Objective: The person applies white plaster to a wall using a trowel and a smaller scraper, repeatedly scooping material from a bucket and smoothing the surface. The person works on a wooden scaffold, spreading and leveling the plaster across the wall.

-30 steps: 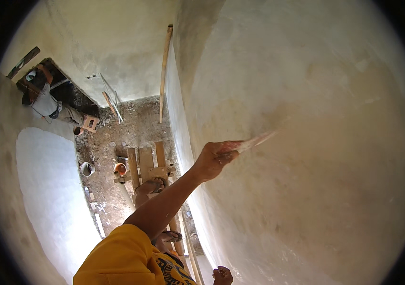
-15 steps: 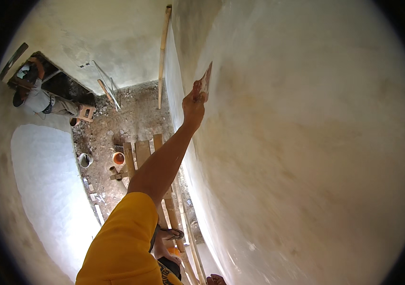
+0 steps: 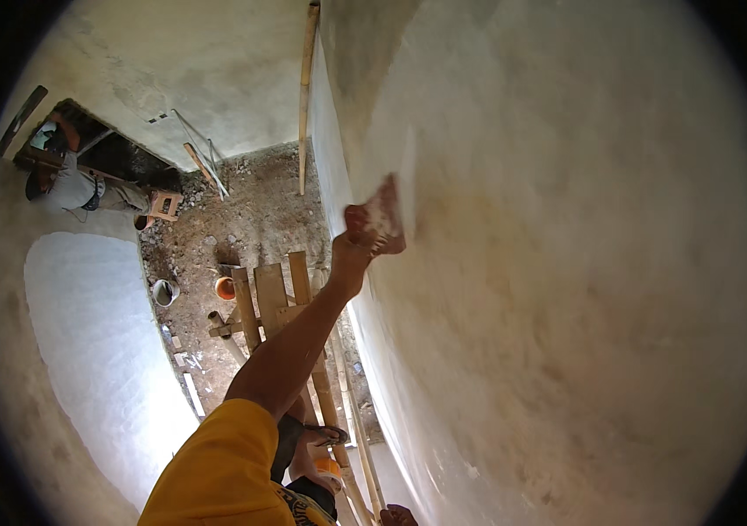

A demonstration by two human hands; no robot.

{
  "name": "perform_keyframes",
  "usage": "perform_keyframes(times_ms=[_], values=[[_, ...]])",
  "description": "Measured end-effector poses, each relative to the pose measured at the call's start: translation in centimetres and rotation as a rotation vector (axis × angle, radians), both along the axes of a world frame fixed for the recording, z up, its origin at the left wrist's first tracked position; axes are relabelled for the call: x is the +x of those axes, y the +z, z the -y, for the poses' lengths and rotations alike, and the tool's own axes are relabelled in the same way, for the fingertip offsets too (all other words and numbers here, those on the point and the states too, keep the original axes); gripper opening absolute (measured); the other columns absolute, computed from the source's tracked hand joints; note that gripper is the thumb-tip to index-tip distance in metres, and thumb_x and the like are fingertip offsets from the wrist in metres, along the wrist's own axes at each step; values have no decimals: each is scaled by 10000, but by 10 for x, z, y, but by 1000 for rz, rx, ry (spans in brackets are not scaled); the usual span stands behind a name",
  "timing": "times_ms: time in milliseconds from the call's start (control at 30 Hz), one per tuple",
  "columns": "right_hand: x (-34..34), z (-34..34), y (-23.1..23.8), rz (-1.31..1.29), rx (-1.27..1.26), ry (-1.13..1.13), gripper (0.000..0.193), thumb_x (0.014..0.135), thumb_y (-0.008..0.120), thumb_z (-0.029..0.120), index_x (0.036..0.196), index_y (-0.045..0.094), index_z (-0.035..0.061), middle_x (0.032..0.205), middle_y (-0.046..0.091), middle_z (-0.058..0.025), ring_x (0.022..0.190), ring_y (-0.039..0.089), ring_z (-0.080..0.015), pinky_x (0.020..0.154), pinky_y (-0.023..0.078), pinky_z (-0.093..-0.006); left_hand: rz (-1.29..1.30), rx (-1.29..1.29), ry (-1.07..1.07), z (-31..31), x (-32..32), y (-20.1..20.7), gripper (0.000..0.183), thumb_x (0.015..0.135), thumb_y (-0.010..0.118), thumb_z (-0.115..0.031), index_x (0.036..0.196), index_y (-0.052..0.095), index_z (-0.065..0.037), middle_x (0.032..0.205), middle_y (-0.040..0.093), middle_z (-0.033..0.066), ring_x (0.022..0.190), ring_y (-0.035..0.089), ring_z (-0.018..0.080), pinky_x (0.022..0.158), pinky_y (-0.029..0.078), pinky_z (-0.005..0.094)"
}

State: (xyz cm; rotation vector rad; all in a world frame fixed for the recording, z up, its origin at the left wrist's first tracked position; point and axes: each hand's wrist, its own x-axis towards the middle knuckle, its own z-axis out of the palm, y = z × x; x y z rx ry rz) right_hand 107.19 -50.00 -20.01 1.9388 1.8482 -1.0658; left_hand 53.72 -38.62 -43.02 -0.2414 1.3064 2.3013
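My left hand (image 3: 352, 263), at the end of the outstretched arm, is closed round a flat reddish scraper (image 3: 384, 219) smeared with pale plaster. The scraper's broad face is turned toward me, slightly blurred. It stands in front of or against the plastered wall (image 3: 566, 245) on the right; I cannot tell whether it touches. A paler, smoother patch of coating spreads over that wall beside the tool. Low at the lower edge, my right hand (image 3: 398, 515) shows only in part, its fingers curled. What it holds, if anything, is hidden.
Bamboo poles and planks (image 3: 270, 294) form a scaffold under my feet (image 3: 325, 436), high above a rubble-strewn floor. Below stand a white bucket (image 3: 164, 293) and an orange bucket (image 3: 225, 287). A co-worker (image 3: 75, 186) is at the far-left opening. One bamboo pole (image 3: 306, 96) leans in the corner.
My left hand has come down and nearer along the wall. The scraper has turned from nearly edge-on to showing its broad face. My right hand has hardly moved.
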Motion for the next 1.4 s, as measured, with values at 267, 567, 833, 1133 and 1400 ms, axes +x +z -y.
perform_keyframes(times_ms=[267,567,833,1133,1400], values=[[-18,-37,24,-58,125,23,272,890,721,191,1102,727,19,822,711,-68,744,623,-149,705,536,-314,276,140,-8,-43,-89,-12,170,954,704,-141,1052,665,-9,897,684,73,769,696,230,677,592,374],[3,-15,9,-134,47,-52,237,877,733,116,1087,723,8,857,714,-66,753,639,-133,677,555,-296,115,335,-58,-25,-115,77,253,962,696,-69,1185,614,17,1126,686,122,958,717,269,823,634,402],[-2,-27,30,-166,109,47,290,875,730,152,1122,725,1,890,721,-83,790,639,-151,726,536,-295,-33,302,-111,-10,-88,157,240,964,708,-83,1167,633,23,1088,696,101,914,713,218,780,624,370],[-23,2,46,-173,122,45,272,878,739,119,1126,727,6,897,725,-89,783,651,-153,712,539,-300,-238,270,-185,23,-46,219,228,983,715,-142,1110,672,43,959,697,38,838,648,97,728,539,273],[-27,45,75,-209,171,33,286,874,727,154,1113,726,-3,877,723,-86,762,643,-156,701,536,-303,-485,-38,-161,56,6,289,232,978,683,-46,1200,698,21,910,674,-10,797,566,56,712,501,240]])
